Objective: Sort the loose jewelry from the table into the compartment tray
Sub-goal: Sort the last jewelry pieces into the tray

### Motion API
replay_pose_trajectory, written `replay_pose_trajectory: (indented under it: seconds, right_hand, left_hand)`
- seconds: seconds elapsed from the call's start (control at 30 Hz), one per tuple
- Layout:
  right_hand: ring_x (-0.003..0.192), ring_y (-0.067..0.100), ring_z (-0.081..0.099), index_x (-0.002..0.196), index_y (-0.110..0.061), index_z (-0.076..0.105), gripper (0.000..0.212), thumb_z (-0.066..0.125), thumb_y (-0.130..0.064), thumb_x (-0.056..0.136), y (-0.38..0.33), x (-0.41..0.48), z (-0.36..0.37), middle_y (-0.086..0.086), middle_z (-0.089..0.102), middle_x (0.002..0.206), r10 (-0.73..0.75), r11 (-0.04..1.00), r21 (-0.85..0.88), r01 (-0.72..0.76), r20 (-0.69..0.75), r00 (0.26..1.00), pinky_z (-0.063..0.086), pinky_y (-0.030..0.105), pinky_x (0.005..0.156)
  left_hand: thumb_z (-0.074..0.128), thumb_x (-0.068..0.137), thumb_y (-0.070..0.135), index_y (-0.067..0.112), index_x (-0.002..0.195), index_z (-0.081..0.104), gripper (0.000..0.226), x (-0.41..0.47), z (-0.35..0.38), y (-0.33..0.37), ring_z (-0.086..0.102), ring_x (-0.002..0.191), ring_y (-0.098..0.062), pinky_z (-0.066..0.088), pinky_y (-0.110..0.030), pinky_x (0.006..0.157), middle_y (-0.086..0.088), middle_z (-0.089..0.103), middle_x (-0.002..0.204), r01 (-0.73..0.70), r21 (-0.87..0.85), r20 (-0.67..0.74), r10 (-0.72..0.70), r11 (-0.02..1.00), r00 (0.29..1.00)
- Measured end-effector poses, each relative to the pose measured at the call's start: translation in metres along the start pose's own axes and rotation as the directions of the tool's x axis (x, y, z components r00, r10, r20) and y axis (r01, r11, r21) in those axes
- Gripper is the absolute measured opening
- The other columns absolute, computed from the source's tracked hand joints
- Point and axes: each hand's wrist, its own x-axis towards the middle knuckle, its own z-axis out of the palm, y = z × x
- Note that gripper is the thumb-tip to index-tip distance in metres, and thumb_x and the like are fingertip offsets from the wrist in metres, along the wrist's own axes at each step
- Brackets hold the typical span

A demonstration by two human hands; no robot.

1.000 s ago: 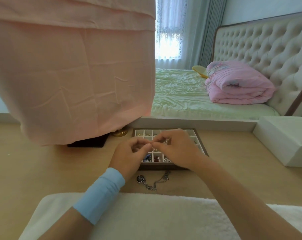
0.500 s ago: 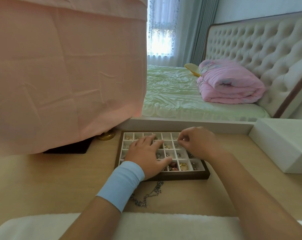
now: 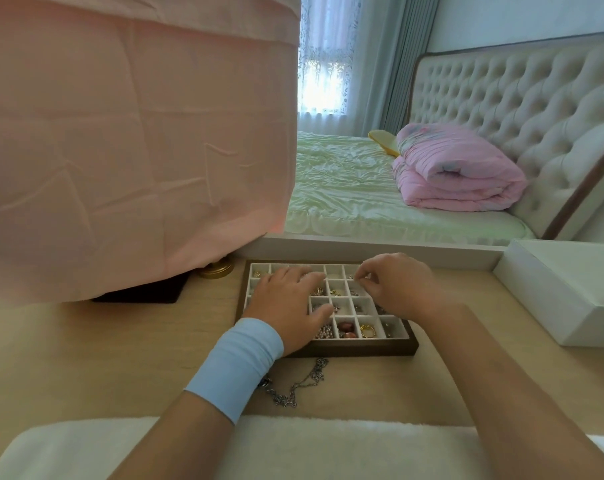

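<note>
A dark wooden compartment tray [image 3: 356, 348] with white cells sits on the light wood table. Several cells hold rings, beads and small pieces. My left hand [image 3: 286, 306], with a blue wristband, lies flat and spread over the tray's left cells, holding nothing. Over the back right cells, my right hand [image 3: 394, 285] has its thumb and forefinger pinched on what looks like a tiny jewelry piece. A loose silver chain necklace [image 3: 295, 386] lies on the table just in front of the tray, its pendant partly hidden by my left wrist.
A pink cloth [image 3: 131, 143] drapes over something tall at the left, with a gold base [image 3: 215, 270] and a dark box [image 3: 138, 294] under it. A white box [image 3: 567, 299] stands at the right. A white fluffy cushion [image 3: 311, 448] lies nearest me. A bed is behind the table.
My hands were pinched together in front of the tray. The left hand has spread flat on the tray and the right has moved, still pinched, to its back right cells.
</note>
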Motion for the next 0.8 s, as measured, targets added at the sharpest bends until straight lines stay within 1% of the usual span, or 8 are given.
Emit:
replay_pose_trajectory:
  seconds: [0.13,0.2,0.27,0.37,0.47,0.53,0.63,0.8]
  right_hand:
    - [0.094,0.008,0.061,0.102,-0.038,0.074,0.019,0.055,-0.039,0.1,-0.02,-0.013,-0.017,-0.021,0.064,0.094,-0.059,0.992,0.111,0.061,-0.022,0.998,0.053,0.033,0.084]
    - [0.088,0.005,0.062,0.095,-0.038,0.074,0.016,0.058,-0.041,0.096,-0.036,-0.024,-0.024,-0.021,0.066,0.089,-0.132,0.976,0.18,0.125,0.023,0.991,0.054,0.032,0.082]
    - [0.085,0.001,0.063,0.092,-0.038,0.074,0.012,0.063,-0.042,0.093,-0.052,-0.037,-0.03,-0.021,0.068,0.087,-0.219,0.957,0.224,0.186,0.134,0.966,0.054,0.028,0.081]
    - [0.079,-0.002,0.06,0.097,-0.037,0.076,0.01,0.069,-0.04,0.09,-0.075,-0.055,-0.035,-0.02,0.064,0.082,-0.304,0.946,0.211,0.247,0.311,0.9,0.053,0.024,0.075]
    - [0.073,-0.001,0.054,0.104,-0.037,0.076,0.015,0.069,-0.037,0.091,-0.096,-0.067,-0.026,-0.022,0.055,0.075,-0.327,0.945,0.123,0.304,0.41,0.852,0.047,0.019,0.069]
    - [0.08,0.002,0.053,0.104,-0.039,0.075,0.015,0.068,-0.04,0.091,-0.104,-0.07,-0.017,-0.023,0.054,0.081,-0.34,0.938,0.091,0.335,0.437,0.833,0.048,0.021,0.071]
    - [0.082,0.004,0.054,0.1,-0.036,0.075,0.012,0.068,-0.041,0.091,-0.109,-0.072,-0.011,-0.021,0.057,0.084,-0.338,0.938,0.088,0.336,0.453,0.825,0.046,0.021,0.069]
    - [0.084,0.009,0.059,0.097,-0.032,0.073,0.013,0.066,-0.042,0.091,-0.107,-0.073,-0.009,-0.017,0.057,0.08,-0.319,0.945,0.083,0.315,0.443,0.838,0.053,0.026,0.074]
  left_hand:
    - [0.052,0.094,0.042,0.035,0.122,0.054,0.028,-0.016,-0.03,-0.001,0.051,0.1,-0.005,0.042,-0.024,0.089,0.015,0.059,0.113,-0.025,-0.076,-0.053,0.022,0.997,0.998]
    - [0.053,0.095,0.035,0.036,0.109,0.057,0.015,-0.032,-0.041,-0.001,0.051,0.083,-0.001,0.043,-0.019,0.073,0.017,0.059,0.099,-0.046,-0.079,-0.001,0.046,0.996,0.999]
    - [0.052,0.095,0.032,0.037,0.101,0.057,0.009,-0.05,-0.047,-0.003,0.051,0.077,0.0,0.041,-0.015,0.067,0.017,0.058,0.094,-0.079,-0.043,0.065,0.082,0.996,0.995]
    - [0.051,0.096,0.035,0.039,0.104,0.062,0.014,-0.075,-0.048,-0.011,0.052,0.082,-0.002,0.035,-0.012,0.065,0.018,0.059,0.099,-0.099,0.026,0.148,0.095,0.995,0.984]
    - [0.051,0.095,0.04,0.044,0.117,0.061,0.025,-0.094,-0.043,-0.019,0.054,0.094,-0.003,0.028,-0.009,0.064,0.021,0.055,0.114,-0.108,0.099,0.21,0.085,0.989,0.974]
    - [0.053,0.095,0.041,0.044,0.124,0.059,0.03,-0.099,-0.04,-0.023,0.052,0.099,-0.004,0.029,-0.008,0.067,0.02,0.05,0.119,-0.085,0.088,0.261,0.059,0.992,0.964]
    - [0.055,0.097,0.034,0.038,0.123,0.063,0.028,-0.097,-0.041,-0.026,0.051,0.101,-0.007,0.043,-0.017,0.083,0.013,0.051,0.12,-0.056,0.057,0.296,0.037,0.997,0.955]
    - [0.055,0.098,0.027,0.031,0.118,0.066,0.023,-0.094,-0.042,-0.031,0.051,0.104,-0.009,0.043,-0.016,0.087,0.009,0.054,0.118,-0.03,0.022,0.278,0.023,0.999,0.96]
